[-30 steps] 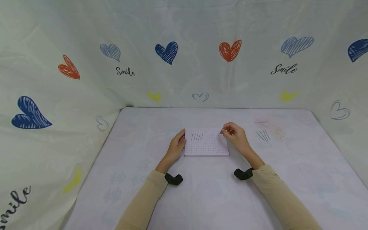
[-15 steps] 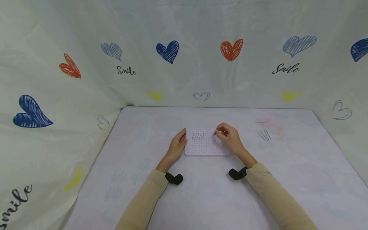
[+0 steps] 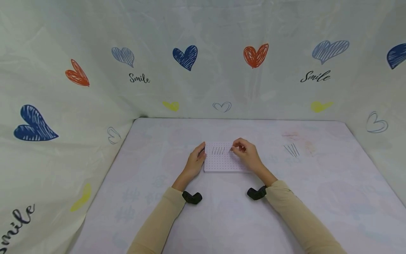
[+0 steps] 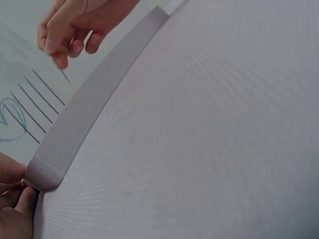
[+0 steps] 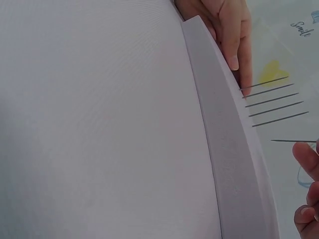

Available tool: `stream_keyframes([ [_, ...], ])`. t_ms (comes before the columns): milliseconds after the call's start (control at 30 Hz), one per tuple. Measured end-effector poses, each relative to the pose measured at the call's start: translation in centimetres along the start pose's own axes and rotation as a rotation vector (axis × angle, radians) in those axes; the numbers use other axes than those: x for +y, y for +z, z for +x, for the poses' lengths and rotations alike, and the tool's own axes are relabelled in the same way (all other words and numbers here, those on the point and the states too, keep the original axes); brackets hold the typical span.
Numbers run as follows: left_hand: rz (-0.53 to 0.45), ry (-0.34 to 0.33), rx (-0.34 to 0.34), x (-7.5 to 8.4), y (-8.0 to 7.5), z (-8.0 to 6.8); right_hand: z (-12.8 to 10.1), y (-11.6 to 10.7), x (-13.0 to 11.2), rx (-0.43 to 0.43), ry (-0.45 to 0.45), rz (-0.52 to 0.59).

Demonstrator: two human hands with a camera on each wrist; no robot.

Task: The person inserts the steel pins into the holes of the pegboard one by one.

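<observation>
A white board point(image 3: 222, 166) with a grid of small holes lies mid-table. Several thin grey metal pins point(image 5: 273, 101) stand in a row towards its left side. My left hand point(image 3: 192, 164) rests against the board's left edge, its fingers and thumb touching the side. Over the board, to the right of the row, my right hand point(image 3: 247, 154) pinches one more pin point(image 5: 286, 141) between thumb and index finger. In the left wrist view this pin point(image 4: 66, 76) points down towards the board, its tip apart from the surface.
Several loose pins point(image 3: 296, 149) lie fanned out on the white table point(image 3: 203, 218), right of the board. Reddish smudges mark the tabletop near them. A pale curtain point(image 3: 219, 84) printed with hearts hangs behind and at both sides. Each wrist wears a black device point(image 3: 192, 198).
My right hand has moved left across the board with the pin, closer to the standing row. My left hand and the board keep their place; the view has shifted slightly.
</observation>
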State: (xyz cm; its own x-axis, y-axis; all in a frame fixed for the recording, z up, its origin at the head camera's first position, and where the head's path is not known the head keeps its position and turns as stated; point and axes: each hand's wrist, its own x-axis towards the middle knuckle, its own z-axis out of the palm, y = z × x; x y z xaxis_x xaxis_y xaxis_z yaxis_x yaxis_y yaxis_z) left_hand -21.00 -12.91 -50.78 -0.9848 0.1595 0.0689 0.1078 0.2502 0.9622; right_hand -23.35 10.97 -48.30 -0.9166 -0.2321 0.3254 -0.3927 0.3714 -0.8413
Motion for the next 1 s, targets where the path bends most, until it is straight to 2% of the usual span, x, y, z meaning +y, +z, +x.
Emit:
stream_keyframes([
  [433,0.016,-0.008,0.001,-0.2,0.0,0.0,0.1,0.8,0.1,-0.01,0.025,-0.048],
  [733,0.027,-0.002,0.005,-0.2,0.0,0.1,0.2,1.0,0.2,-0.012,0.008,-0.058],
  [1000,0.024,-0.01,0.003,-0.2,0.0,0.1,0.2,1.2,0.2,-0.046,0.01,-0.089],
])
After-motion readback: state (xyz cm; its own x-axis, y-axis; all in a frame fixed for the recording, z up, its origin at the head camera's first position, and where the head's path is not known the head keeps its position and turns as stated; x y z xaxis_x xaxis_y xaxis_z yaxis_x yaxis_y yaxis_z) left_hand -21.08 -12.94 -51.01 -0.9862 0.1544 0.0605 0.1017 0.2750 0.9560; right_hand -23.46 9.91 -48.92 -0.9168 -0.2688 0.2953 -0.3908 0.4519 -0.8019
